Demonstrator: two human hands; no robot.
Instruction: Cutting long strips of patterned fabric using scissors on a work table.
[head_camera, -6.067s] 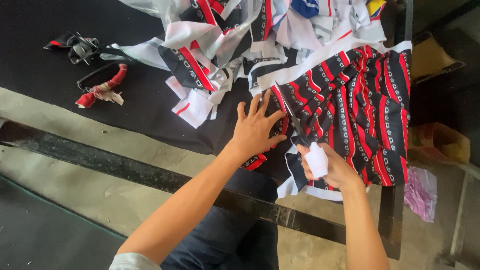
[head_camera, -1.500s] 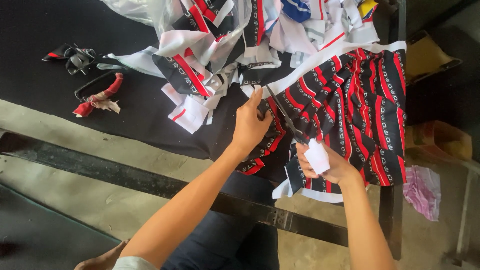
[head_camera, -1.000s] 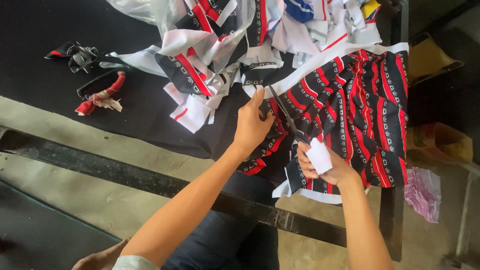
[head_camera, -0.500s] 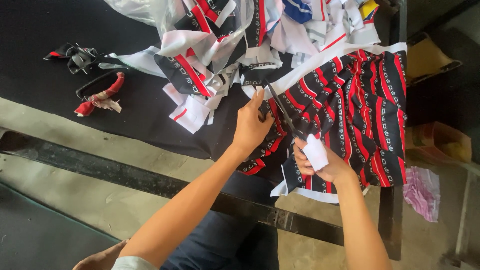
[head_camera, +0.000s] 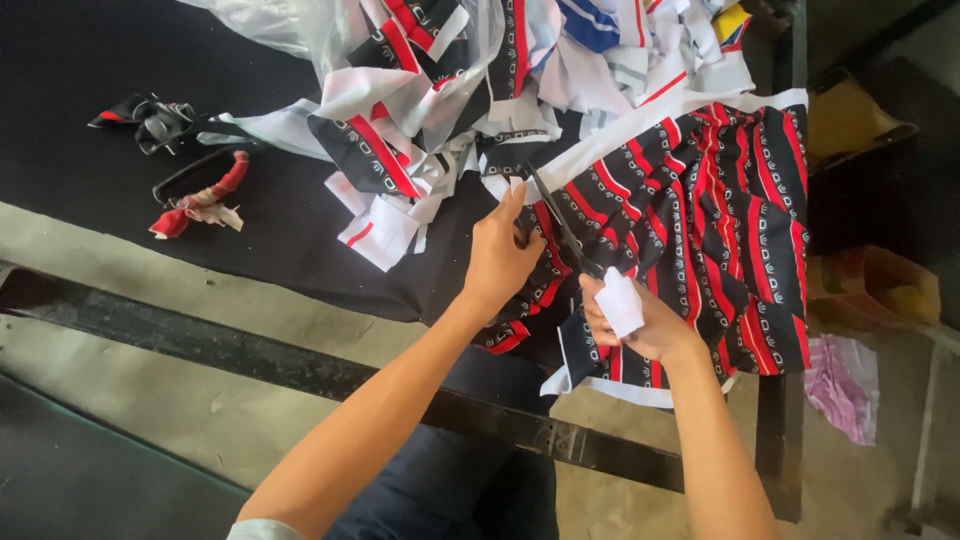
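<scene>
Closed around the white-wrapped handles of a pair of scissors (head_camera: 565, 228), the person's right hand (head_camera: 632, 320) has its fingers curled tight, and the dark blades run up and away from it across the cloth toward the white border. How far the blades stand apart I cannot make out from here. Just to the left of the blades, the left hand (head_camera: 500, 258) lies on the striped fabric (head_camera: 720, 220), palm down with the fingers stretched forward, pressing the cloth flat rather than gripping it. That fabric is black with red stripes and small white marks, edged in white; it is spread over the right part of the black table (head_camera: 90, 60) and hangs a little over the near edge by the person's lap. Beyond the hands, at the far side of the table, sits a loose heap of scraps (head_camera: 470, 90), strips in white, black and red with a bit of blue and some clear plastic mixed in. Well apart on the left lie a second pair of scissors with red cloth wound on the handle (head_camera: 200, 190) and a small dark bundle (head_camera: 150, 118). Off the table to the right, a pink rag (head_camera: 845, 385) lies on the floor near a cardboard box (head_camera: 880, 285).
</scene>
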